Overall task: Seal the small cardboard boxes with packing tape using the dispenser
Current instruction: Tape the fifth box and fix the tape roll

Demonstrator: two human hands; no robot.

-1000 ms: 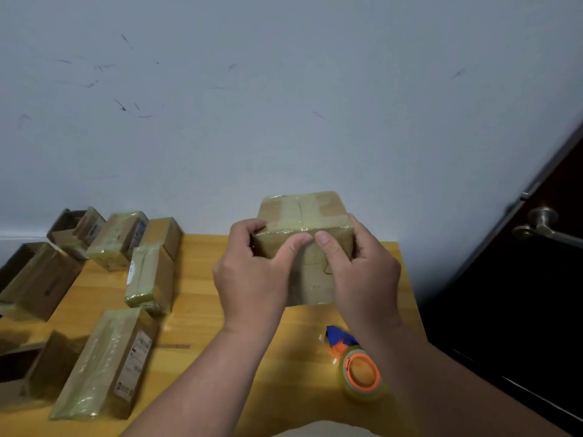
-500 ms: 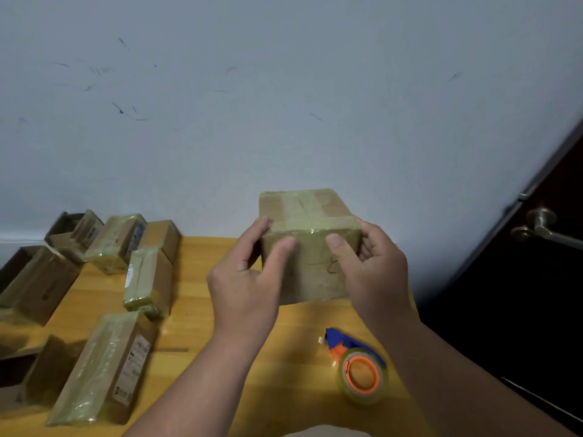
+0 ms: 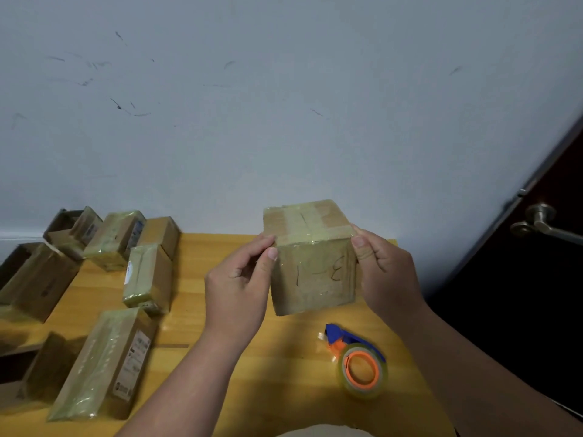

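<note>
Head view: at centre frame, a taped cardboard box (image 3: 310,263) is held above the wooden table (image 3: 277,367), pinched at its upper corners by the left hand (image 3: 239,285) and right hand (image 3: 383,272). The tape dispenser (image 3: 356,361) lies below right. Tape edges may lift if left unpressed.

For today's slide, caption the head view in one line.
Both hands, left and right, hold a taped box above the tape dispenser.
</note>
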